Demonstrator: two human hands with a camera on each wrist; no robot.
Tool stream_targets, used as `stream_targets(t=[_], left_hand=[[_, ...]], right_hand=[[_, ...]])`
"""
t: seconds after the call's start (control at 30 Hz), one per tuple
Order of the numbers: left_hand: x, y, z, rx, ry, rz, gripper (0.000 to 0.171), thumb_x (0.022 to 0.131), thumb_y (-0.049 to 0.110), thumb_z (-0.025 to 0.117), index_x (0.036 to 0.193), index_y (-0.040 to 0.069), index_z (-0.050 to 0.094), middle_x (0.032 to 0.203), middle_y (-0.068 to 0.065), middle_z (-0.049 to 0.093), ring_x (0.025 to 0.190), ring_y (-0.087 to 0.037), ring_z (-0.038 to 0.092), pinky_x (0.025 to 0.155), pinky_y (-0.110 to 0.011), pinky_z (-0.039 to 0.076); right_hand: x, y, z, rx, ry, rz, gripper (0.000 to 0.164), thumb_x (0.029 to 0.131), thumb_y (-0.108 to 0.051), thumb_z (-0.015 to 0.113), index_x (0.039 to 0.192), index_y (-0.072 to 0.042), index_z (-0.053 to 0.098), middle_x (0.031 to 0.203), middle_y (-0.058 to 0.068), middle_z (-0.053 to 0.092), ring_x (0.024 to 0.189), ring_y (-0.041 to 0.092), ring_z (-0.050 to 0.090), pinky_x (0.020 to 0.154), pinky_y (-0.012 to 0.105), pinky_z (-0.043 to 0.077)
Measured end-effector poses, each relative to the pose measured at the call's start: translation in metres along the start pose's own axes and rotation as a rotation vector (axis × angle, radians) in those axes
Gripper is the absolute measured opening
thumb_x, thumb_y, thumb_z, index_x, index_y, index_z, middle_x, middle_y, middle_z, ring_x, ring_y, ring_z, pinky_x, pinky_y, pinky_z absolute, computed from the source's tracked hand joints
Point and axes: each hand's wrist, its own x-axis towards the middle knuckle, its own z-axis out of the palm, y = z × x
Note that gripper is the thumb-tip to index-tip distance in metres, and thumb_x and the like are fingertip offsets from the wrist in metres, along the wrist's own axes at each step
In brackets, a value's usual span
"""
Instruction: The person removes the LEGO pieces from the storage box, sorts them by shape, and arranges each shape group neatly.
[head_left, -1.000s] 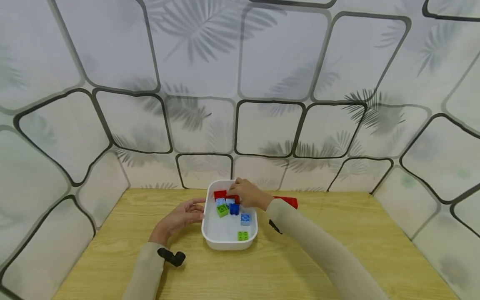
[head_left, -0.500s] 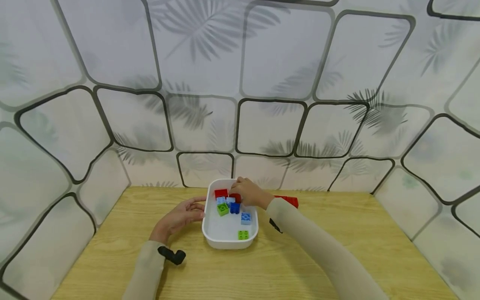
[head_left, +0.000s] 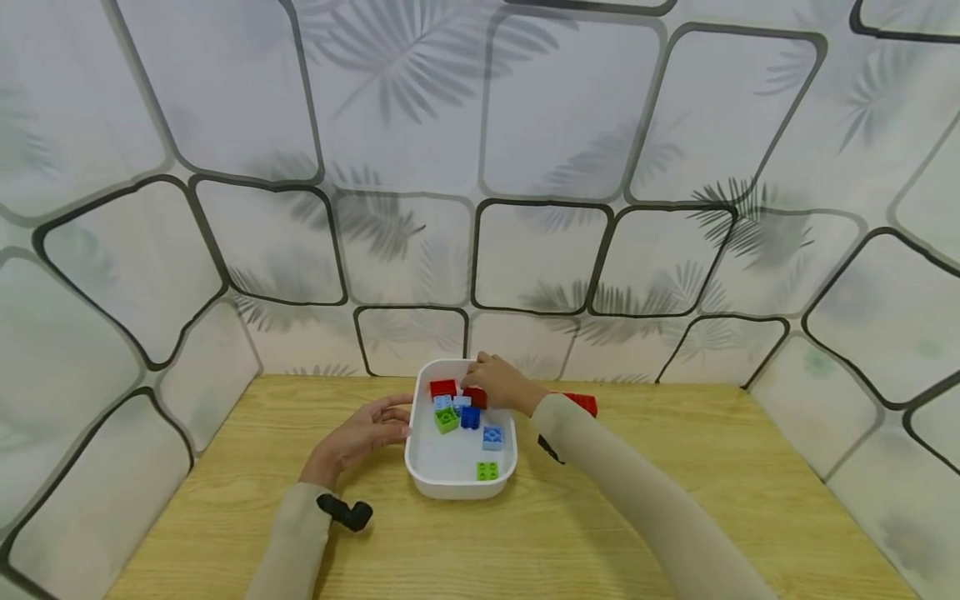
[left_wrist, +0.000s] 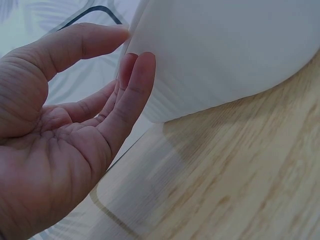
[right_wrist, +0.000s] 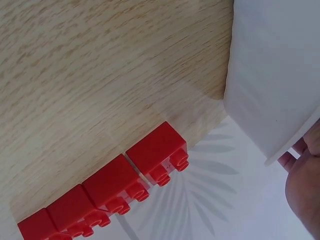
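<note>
A white plastic tub (head_left: 450, 487) stands on the wooden table, holding several toy building bricks. My right hand (head_left: 498, 383) reaches over its far right rim and pinches a red brick (head_left: 477, 398) inside; the fingertips are hidden. In the right wrist view the tub wall (right_wrist: 275, 70) covers most of the right hand (right_wrist: 306, 187). My left hand (head_left: 356, 442) is at the tub's left side, fingers loosely bent with the tips right at the wall, as the left wrist view shows of the left hand (left_wrist: 70, 130). Another red brick (head_left: 442, 388) lies at the tub's far left.
Light blue bricks (head_left: 492, 437), lime green bricks (head_left: 446, 419) and a dark blue brick (head_left: 470, 417) lie in the tub. On the table to its right stands a row of red bricks (right_wrist: 112, 185), partly behind the right sleeve (head_left: 592, 450). A patterned backdrop (head_left: 540, 258) rises behind.
The red brick at my right fingertips has turned and shifted slightly right within the tub. My left hand has stayed by the tub's left side.
</note>
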Motion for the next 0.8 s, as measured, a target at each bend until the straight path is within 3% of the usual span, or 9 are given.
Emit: stream_targets(t=[0.43,0.8], left_hand=[[-0.0009,0.0005,0.0037,0.003,0.016,-0.01,0.071,0.099,0.008,0.065,0.158,-0.003,0.027,0.121,-0.011,0.06,0.107,-0.013,0.063,0.094,-0.028,0.058],[0.0004,-0.0007,0.0025,-0.001,0.02,-0.004,0.07,0.099,0.008,0.065,0.157,-0.003,0.028,0.122,-0.012,0.06,0.107,-0.014,0.062,0.094,-0.027,0.058]], right_hand=[[-0.0045,0.0023,-0.0001,-0.127,-0.01,-0.009,0.036,0.079,-0.028,0.089,0.111,-0.018,0.079,0.114,0.003,0.069,0.106,0.021,0.05,0.099,0.036,0.042],[-0.0031,0.003,0.002,-0.114,-0.008,-0.016,0.037,0.077,-0.025,0.091,0.111,-0.017,0.08,0.115,0.002,0.07,0.108,0.021,0.051,0.103,0.037,0.043]])
